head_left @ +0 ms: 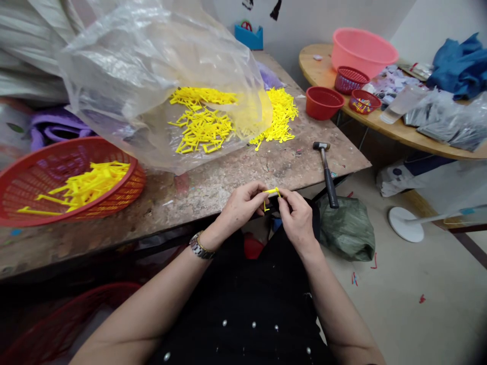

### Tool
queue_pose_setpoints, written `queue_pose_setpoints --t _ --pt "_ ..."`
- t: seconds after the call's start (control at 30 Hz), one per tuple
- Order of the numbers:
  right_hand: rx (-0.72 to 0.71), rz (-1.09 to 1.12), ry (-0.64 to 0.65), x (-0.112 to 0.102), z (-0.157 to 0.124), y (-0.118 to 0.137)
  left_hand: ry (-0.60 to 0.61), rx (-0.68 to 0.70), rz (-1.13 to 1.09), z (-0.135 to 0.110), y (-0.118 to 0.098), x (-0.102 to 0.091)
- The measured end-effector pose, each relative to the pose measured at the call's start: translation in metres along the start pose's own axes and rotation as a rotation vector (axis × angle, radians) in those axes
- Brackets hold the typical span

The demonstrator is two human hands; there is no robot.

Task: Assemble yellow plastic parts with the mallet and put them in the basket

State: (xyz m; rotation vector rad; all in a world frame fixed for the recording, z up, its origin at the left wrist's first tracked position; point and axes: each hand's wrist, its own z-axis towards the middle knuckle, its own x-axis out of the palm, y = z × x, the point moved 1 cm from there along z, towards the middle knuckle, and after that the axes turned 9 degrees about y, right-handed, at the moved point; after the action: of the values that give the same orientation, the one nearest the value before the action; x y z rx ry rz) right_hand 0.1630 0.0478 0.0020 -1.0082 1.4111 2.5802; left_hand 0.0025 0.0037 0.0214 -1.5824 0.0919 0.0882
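Both my hands meet over my lap at the table's front edge and pinch one small yellow plastic piece [271, 193] between them. My left hand [243, 205], with a metal watch on its wrist, grips the piece's left end with closed fingers. My right hand [296, 218] holds the right end, fingers curled. Farther back on the worn table [228, 177], a heap of the same yellow plastic pieces [213, 126] spills from a big clear plastic bag [152, 76]. More yellow pieces lie in a red basket [38, 203] at my left.
A black-handled hammer [327, 172] overhangs the table's right edge. A red bowl [323, 102], two small red baskets and a pink basin [363, 50] stand on a round table at the right. On the floor are a green bag [348, 228] and a white fan base [405, 224].
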Motion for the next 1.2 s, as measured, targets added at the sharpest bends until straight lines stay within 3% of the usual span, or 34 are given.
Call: queue_pose_setpoints --t 1.2 --pt "0.000 -0.036 -0.021 -0.0032 -0.0073 -0.0028 0.009 -0.007 0.000 -0.0002 0.0008 0.0058"
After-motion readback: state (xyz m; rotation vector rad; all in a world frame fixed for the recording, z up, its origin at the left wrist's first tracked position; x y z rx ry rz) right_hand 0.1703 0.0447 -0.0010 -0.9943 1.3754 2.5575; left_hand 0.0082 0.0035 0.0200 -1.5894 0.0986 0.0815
